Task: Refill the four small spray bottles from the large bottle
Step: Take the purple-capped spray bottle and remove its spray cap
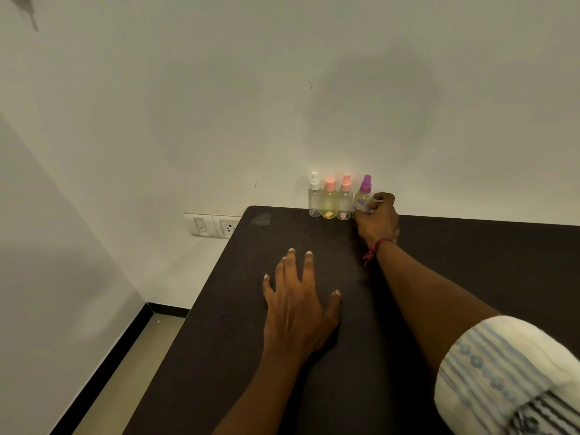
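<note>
Left hand [298, 309] lies flat, fingers spread, on the dark worktop [470, 262]. At the wall [282, 89], right hand [378, 219] grasps the purple-capped spray bottle [364, 199], end of the four-bottle row [329, 204]. Judged: first bottle being fetched; next, uncap it. Large bottle unseen.

No lettering, brand name or number can be read anywhere in this view. The clear small spray bottle with a purple cap [363, 205] carries a purple printed pattern on its body, too small and blurred to tell whether any words are part of it. The white plastic switch-and-socket plate [213, 225], left of centre, shows a small dark mark on its rocker, which cannot be made out as a symbol or a letter. The white fabric sleeve [502, 365] at lower right bears pale blue stripes and small round motifs, with darker stripes at its edge, none of which forms writing.
</note>
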